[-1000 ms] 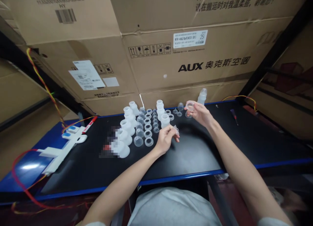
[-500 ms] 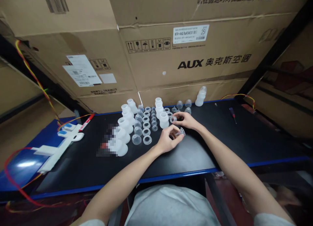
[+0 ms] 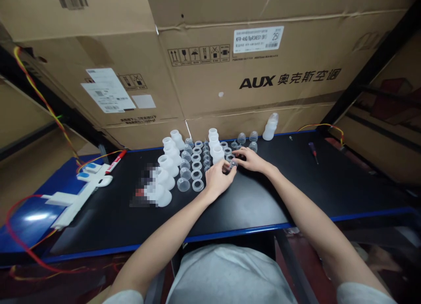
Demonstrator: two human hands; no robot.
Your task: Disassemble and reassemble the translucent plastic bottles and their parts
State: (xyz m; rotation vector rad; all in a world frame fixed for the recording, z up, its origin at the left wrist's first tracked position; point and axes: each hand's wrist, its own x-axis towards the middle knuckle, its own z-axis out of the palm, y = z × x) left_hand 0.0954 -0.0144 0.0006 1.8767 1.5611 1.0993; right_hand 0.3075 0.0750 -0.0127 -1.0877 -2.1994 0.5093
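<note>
My left hand (image 3: pixel 219 179) is closed in a pinch, with a small clear teat-shaped piece (image 3: pixel 233 164) at its fingertips. The fingers of my right hand (image 3: pixel 252 160) curl at the right edge of a translucent ring (image 3: pixel 230 157), and thumb and forefinger appear to grip it. The two hands' fingertips are close together. Just left of them, milky bottles (image 3: pixel 217 154) stand in a row, partly covered by my left hand. More translucent rings (image 3: pixel 198 185) and clear domed caps (image 3: pixel 183 184) lie in rows further left.
Several milky bottles (image 3: pixel 168 165) line the left side. A capped bottle (image 3: pixel 270 127) stands at the back, near more clear caps (image 3: pixel 253 136). A screwdriver (image 3: pixel 313 152) lies at right. A power strip (image 3: pixel 80 192) and red marker (image 3: pixel 115 162) are at left. A cardboard wall (image 3: pixel 197 89) closes the back.
My left hand has moved up and left, carrying the clear teat-shaped piece to the ring by my right hand. My right hand has stayed nearly in place. The view has tilted slightly.
</note>
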